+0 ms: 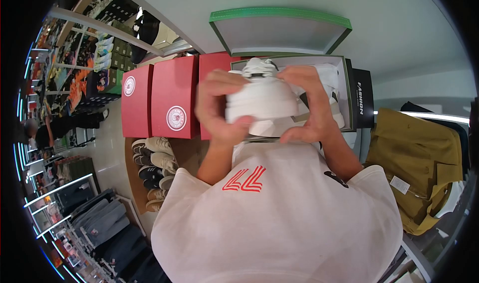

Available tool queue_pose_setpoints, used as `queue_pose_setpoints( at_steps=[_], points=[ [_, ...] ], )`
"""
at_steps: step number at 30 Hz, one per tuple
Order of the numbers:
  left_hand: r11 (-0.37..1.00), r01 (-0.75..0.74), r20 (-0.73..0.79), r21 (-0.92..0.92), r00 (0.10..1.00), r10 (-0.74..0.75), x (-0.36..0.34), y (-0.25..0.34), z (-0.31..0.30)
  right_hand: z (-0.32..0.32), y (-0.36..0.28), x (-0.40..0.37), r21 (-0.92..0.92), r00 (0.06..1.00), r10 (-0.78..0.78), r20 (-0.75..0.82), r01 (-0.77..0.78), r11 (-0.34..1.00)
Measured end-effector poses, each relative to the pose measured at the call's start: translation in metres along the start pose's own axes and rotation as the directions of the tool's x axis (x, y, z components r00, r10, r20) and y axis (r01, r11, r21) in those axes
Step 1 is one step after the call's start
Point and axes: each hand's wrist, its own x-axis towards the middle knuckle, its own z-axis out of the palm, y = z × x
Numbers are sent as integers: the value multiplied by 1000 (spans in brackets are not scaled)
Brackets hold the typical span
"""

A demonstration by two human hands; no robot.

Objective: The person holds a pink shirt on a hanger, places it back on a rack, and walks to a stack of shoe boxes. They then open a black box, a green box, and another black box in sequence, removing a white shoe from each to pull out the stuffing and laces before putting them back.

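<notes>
Left hand (219,106): I have it raised before the chest, fingers curled, clasping one end of the shoe (262,101).
Right hand (309,108): I hold it level with the left, fingers arched over the top, thumb below, gripping the other end.
Left forearm (214,163): bare, angled up from the sleeve.
Right forearm (344,156): bare, slanting up and inward.
Wrists: both bent, palms facing each other.

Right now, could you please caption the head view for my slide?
Left hand and right hand hold a shoe over an open box.
</notes>
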Motion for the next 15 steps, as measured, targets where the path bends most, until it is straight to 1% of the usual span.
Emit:
queue_pose_setpoints(
  at_steps=[1,2,3,4,5,6,7,8,9,10,11,12,13,14,15],
  points=[
    [997,42,-110,-69,993,-49,7,7,-10,-4,-3,-1,-47,999,38,-32,-39,998],
    [981,11,-133,-192,990,-37,14,8,-28,-14,6,-15,-147,991,127,-50,-133,980],
    [951,-25,-158,-307,987,-25,21,6,-44,-21,10,-20,-154,974,186,-126,-205,967],
    [954,-27,-160,-298,987,-22,25,3,-55,-25,14,-23,-153,950,242,-200,-274,950],
    [867,-29,-167,-498,984,-63,27,-2,-64,-26,13,-24,-145,951,239,-197,-269,952],
    [737,-37,-165,-675,981,-102,27,-7,-71,-26,12,-25,55,884,435,-173,-432,900],
    [739,-40,-164,-672,982,-96,23,-14,-72,-27,11,-25,242,786,609,-110,-573,783],
    [684,-12,-173,-729,971,-168,17,-23,-68,-27,16,-30,242,788,606,-112,-570,785],
    [620,14,-175,-784,954,-243,12,-29,-63,-26,21,-40,370,741,669,66,-641,673],
    [601,79,-116,-795,953,-279,9,-33,-59,-26,24,-48,465,678,691,250,-710,528],
    [697,143,-202,-702,899,-388,6,-31,-55,-27,21,-50,462,674,695,250,-714,527],
    [824,271,-303,-497,836,-457,9,-32,-51,-27,17,-51,422,594,783,187,-768,482],
    [874,406,-420,-266,767,-484,15,-33,-47,-28,14,-51,385,508,853,120,-816,432],
    [866,471,-451,-170,744,-493,23,-21,-35,-27,12,-53,380,511,850,127,-817,434],
    [867,469,-458,-167,742,-490,19,-16,-28,-24,10,-60,250,607,793,-51,-761,598]
  ],
)
